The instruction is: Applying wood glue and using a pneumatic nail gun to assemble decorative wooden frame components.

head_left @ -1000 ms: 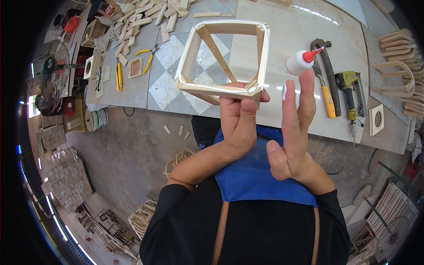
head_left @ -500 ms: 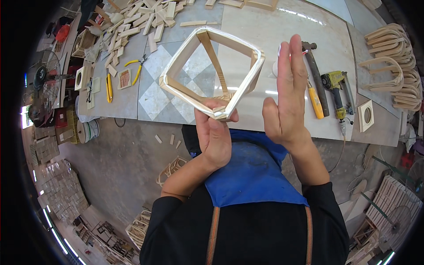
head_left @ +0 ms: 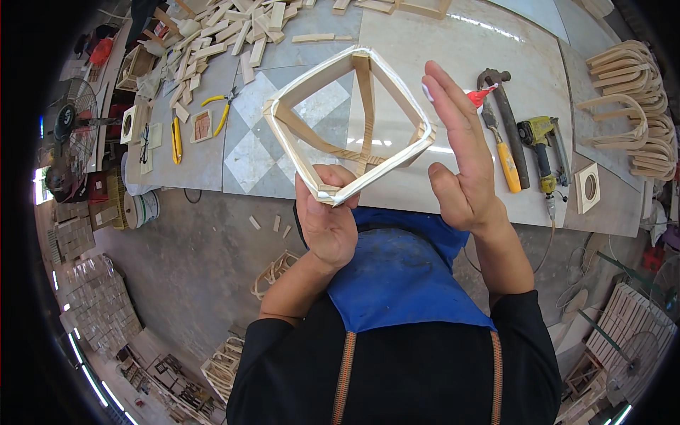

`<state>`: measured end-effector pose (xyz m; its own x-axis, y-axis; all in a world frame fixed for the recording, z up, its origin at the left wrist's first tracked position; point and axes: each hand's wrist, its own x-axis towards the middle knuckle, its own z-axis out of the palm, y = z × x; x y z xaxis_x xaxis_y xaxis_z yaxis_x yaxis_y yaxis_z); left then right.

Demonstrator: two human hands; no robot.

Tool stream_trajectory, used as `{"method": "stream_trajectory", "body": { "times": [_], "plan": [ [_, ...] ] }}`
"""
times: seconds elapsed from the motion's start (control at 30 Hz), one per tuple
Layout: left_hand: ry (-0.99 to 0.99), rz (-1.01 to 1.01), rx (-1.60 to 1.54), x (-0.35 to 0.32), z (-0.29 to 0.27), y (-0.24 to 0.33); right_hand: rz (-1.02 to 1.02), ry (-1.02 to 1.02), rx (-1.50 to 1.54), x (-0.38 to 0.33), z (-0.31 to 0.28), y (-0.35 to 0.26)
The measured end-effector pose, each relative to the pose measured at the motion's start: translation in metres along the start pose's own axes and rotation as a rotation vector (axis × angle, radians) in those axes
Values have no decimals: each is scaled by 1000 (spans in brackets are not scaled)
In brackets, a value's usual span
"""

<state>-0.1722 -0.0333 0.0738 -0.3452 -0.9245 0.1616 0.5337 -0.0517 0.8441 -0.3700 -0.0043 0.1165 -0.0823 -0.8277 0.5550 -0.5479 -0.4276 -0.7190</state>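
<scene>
My left hand point(head_left: 329, 230) grips a four-sided wooden frame point(head_left: 320, 81) by its near corner, holding it tilted above the table's front edge. White glue-like paste runs along the frame's upper rim, and a slanting strip of wood shows inside. My right hand point(head_left: 464, 166) is raised beside the frame's right corner with fingers stretched out and thumb apart. It holds nothing, and a white smear sits on one fingertip. Whether that hand touches the rim cannot be made out.
Right of my right hand lie a yellow-handled chisel point(head_left: 507, 166), a hammer point(head_left: 515, 138) and a yellow-green nail gun point(head_left: 540, 145). Bent wooden loops point(head_left: 623, 71) are stacked far right. Yellow pliers point(head_left: 224, 117), a yellow utility knife point(head_left: 176, 142) and piled wood blocks point(head_left: 234, 28) occupy the left.
The frame has turned in my left hand, its near corner swinging left and its right corner moving right and down. My right hand's fingers have tipped left toward the frame.
</scene>
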Motion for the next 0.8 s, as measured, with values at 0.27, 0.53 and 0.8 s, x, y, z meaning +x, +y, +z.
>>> {"method": "stream_trajectory", "body": {
  "times": [0.27, 0.53, 0.8],
  "plan": [
    [40, 21, -66, 1, 0, -2, 27, -16, -39, 1, 2, -11],
    [48, 22, -69, 1, -3, -1, -23, 8, -285, -1, 4, -4],
    [143, -5, -102, 4, -2, 7, -77, -208, -672, -17, 1, 12]
  ]
}}
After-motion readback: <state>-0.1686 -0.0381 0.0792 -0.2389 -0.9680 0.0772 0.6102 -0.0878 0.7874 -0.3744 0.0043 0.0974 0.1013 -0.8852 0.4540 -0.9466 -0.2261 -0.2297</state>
